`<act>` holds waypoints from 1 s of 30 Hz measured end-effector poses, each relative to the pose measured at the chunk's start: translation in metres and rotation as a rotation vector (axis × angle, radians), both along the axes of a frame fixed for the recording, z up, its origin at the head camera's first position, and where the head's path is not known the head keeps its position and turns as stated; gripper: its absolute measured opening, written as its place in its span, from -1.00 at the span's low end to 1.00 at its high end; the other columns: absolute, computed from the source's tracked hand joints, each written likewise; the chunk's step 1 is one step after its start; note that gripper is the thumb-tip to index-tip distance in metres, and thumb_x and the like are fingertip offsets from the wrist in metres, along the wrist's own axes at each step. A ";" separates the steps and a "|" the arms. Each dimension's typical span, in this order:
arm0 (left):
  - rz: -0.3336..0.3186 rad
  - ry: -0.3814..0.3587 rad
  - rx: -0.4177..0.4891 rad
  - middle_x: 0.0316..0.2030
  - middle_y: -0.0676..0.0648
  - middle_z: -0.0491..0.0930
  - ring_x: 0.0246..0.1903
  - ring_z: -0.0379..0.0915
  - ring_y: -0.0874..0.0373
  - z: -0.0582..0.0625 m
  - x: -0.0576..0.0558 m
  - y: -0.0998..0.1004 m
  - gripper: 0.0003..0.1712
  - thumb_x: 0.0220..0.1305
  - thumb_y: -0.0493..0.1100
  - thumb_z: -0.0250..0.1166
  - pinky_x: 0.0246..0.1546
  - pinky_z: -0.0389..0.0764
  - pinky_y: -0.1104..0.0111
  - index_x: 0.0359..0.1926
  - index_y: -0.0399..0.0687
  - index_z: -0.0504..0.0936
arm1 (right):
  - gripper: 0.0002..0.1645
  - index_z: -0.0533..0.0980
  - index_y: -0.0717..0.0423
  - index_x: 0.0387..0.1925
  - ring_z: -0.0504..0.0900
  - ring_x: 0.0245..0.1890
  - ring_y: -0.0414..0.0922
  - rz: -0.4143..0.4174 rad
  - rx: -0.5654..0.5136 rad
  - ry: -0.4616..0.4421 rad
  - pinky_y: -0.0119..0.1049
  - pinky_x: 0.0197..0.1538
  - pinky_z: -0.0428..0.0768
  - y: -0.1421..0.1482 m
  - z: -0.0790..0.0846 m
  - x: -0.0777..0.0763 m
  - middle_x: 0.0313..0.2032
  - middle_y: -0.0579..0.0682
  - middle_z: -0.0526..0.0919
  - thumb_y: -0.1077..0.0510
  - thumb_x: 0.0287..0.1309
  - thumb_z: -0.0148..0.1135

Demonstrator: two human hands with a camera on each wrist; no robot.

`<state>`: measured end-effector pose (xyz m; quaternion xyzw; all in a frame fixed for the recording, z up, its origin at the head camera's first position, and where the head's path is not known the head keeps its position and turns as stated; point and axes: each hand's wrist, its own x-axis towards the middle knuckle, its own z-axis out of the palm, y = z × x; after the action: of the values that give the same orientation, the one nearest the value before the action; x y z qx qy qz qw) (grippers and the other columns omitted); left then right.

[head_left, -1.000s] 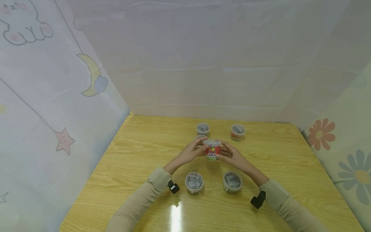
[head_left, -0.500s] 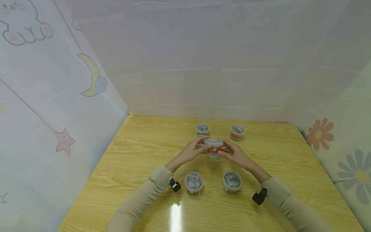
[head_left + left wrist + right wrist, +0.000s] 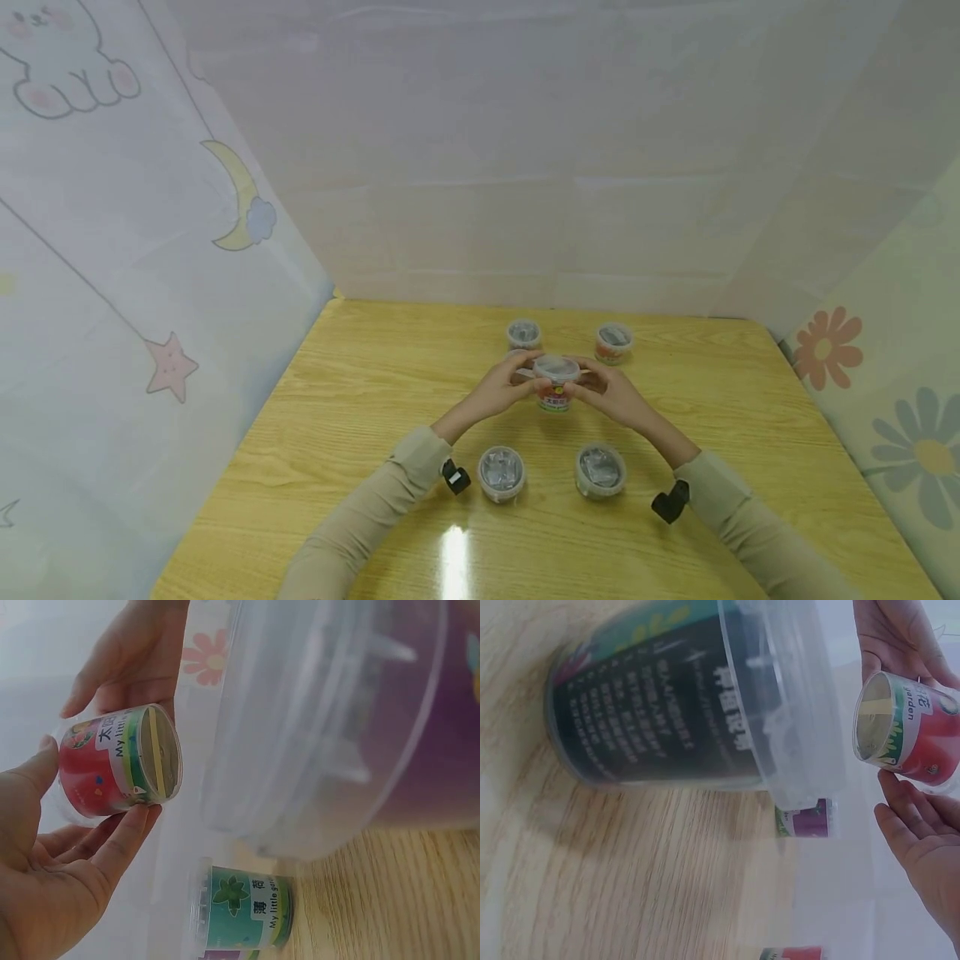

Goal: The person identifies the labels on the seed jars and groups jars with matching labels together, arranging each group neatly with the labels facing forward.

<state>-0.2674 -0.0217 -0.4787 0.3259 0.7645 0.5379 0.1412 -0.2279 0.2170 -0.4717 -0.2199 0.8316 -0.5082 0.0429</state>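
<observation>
Both hands hold a red-labelled lidded plastic cup (image 3: 554, 401) above the middle of the table. My left hand (image 3: 497, 390) grips its left side, with the thumb near the lid's rim. From the opposite side my right hand (image 3: 618, 400) holds the cup, its thumb also close to the rim. "My little" and Chinese characters show on the cup's label (image 3: 101, 769) in the left wrist view. Its see-through base (image 3: 875, 724) faces down in the right wrist view, where a pale strip crosses it.
Nearer the body stand two lidded cups, one left (image 3: 502, 473) and one right (image 3: 601, 471). Farther back are another cup (image 3: 524, 335) and an orange-labelled cup (image 3: 615, 343). A green-labelled cup (image 3: 247, 900) is mostly hidden behind my left hand in the head view.
The held cup has tipped so that more of its lid top faces the head camera, and it has shifted slightly right. My right thumb has moved up towards the rim.
</observation>
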 end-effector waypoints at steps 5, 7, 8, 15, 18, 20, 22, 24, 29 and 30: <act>0.006 0.053 -0.029 0.29 -0.09 0.22 0.01 0.50 0.04 -0.001 -0.002 0.001 -0.33 0.28 0.09 0.13 -0.14 0.62 0.31 0.37 0.18 0.17 | -0.34 0.19 0.02 0.34 0.49 0.08 0.18 0.002 0.012 0.038 -0.06 0.03 0.57 0.002 0.001 0.000 0.24 0.21 0.30 0.12 0.25 0.14; 0.001 0.066 -0.030 0.33 -0.12 0.16 0.02 0.49 0.03 -0.001 -0.003 0.002 -0.33 0.28 0.08 0.14 -0.14 0.61 0.33 0.37 0.16 0.17 | -0.34 0.19 0.02 0.34 0.47 0.09 0.18 0.003 0.014 0.049 -0.04 0.04 0.56 0.002 0.002 0.000 0.26 0.20 0.28 0.12 0.25 0.15; -0.001 0.073 -0.031 0.34 -0.12 0.15 0.02 0.49 0.02 0.000 -0.004 0.002 -0.32 0.28 0.07 0.14 -0.15 0.61 0.34 0.37 0.15 0.17 | -0.33 0.18 0.03 0.35 0.46 0.10 0.19 0.003 0.016 0.054 -0.03 0.05 0.55 0.003 0.002 -0.001 0.26 0.20 0.27 0.13 0.25 0.15; 0.005 0.167 -0.053 0.31 -0.10 0.23 0.02 0.49 0.05 0.001 -0.009 0.007 -0.30 0.24 0.05 0.19 -0.11 0.59 0.43 0.36 0.03 0.22 | -0.30 0.16 0.09 0.36 0.47 0.10 0.18 0.000 0.067 0.081 0.09 0.12 0.47 0.007 0.001 -0.006 0.24 0.23 0.31 0.15 0.23 0.16; 0.005 0.208 -0.053 0.27 -0.12 0.29 0.00 0.51 0.05 0.002 -0.011 0.009 -0.29 0.22 0.03 0.21 -0.11 0.59 0.45 0.34 -0.08 0.24 | -0.28 0.15 0.19 0.35 0.45 0.10 0.22 0.007 0.063 0.091 0.15 0.14 0.42 0.009 0.001 -0.009 0.24 0.27 0.29 0.20 0.22 0.18; 0.003 0.224 -0.050 0.25 -0.13 0.32 0.00 0.51 0.04 0.003 -0.012 0.011 -0.29 0.22 0.01 0.23 -0.10 0.59 0.45 0.33 -0.14 0.25 | -0.27 0.14 0.21 0.35 0.44 0.11 0.24 0.009 0.057 0.088 0.18 0.16 0.38 0.010 0.001 -0.010 0.24 0.27 0.29 0.20 0.20 0.19; 0.003 0.226 -0.055 0.23 -0.13 0.34 0.00 0.51 0.03 0.004 -0.013 0.011 -0.28 0.21 0.00 0.24 -0.09 0.58 0.46 0.33 -0.16 0.25 | -0.26 0.14 0.18 0.35 0.44 0.12 0.21 0.008 0.065 0.091 0.16 0.17 0.38 0.011 0.002 -0.009 0.25 0.24 0.30 0.18 0.20 0.20; 0.003 0.223 -0.064 0.23 -0.13 0.35 0.02 0.50 0.02 0.004 -0.014 0.012 -0.28 0.21 -0.01 0.24 -0.07 0.57 0.46 0.32 -0.15 0.25 | -0.26 0.16 0.15 0.35 0.44 0.12 0.20 0.004 0.074 0.097 0.14 0.18 0.38 0.011 0.004 -0.009 0.24 0.21 0.32 0.16 0.18 0.22; 0.004 0.213 -0.082 0.23 -0.13 0.34 0.06 0.47 0.03 0.006 -0.016 0.013 -0.28 0.21 -0.02 0.25 -0.01 0.55 0.44 0.33 -0.13 0.25 | -0.25 0.19 0.16 0.33 0.40 0.16 0.22 -0.012 0.117 0.141 0.12 0.19 0.38 0.008 0.011 -0.007 0.23 0.21 0.33 0.14 0.16 0.25; 0.006 0.215 -0.086 0.23 -0.12 0.35 0.06 0.47 0.04 0.006 -0.017 0.013 -0.28 0.20 0.00 0.25 0.00 0.54 0.44 0.33 -0.12 0.25 | -0.25 0.18 0.17 0.33 0.38 0.17 0.24 -0.013 0.120 0.142 0.13 0.20 0.37 0.007 0.014 -0.006 0.23 0.22 0.33 0.15 0.16 0.25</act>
<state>-0.2841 -0.0086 -0.4724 0.3730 0.7986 0.4670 0.0706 -0.2338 0.2240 -0.4581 -0.2470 0.8630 -0.4407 -0.0064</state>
